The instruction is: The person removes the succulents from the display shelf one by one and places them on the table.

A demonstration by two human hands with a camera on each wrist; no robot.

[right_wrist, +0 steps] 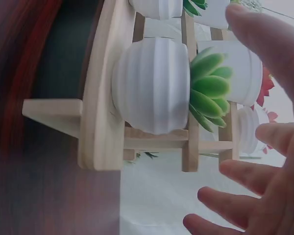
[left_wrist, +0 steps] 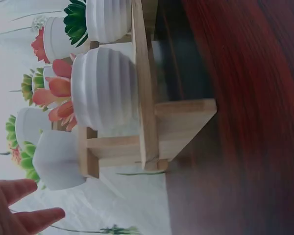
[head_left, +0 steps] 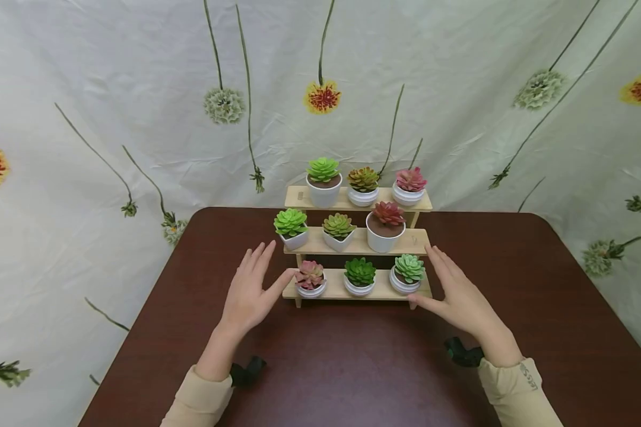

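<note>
A three-tier wooden stand [head_left: 391,293] holds several small potted succulents in white pots. My left hand [head_left: 250,295] is at the stand's left side, fingers spread, its thumb tip overlapping the pink succulent [head_left: 310,274] on the lowest tier. On the right side my right hand [head_left: 463,299] has straight, spread fingers, thumb close by the pale green succulent [head_left: 409,268]. In the left wrist view, two fingertips [left_wrist: 44,219] show below a white angular pot [left_wrist: 61,159]. The right wrist view has the hand [right_wrist: 264,181] beside a ribbed white pot [right_wrist: 152,85]. Neither hand holds anything.
The stand is on a dark reddish-brown table [head_left: 352,367] toward its far edge. Behind it hangs a pale cloth [head_left: 155,71] printed with flowers. A dark strap piece [head_left: 248,370] juts from the left wrist, and another [head_left: 463,352] from the right.
</note>
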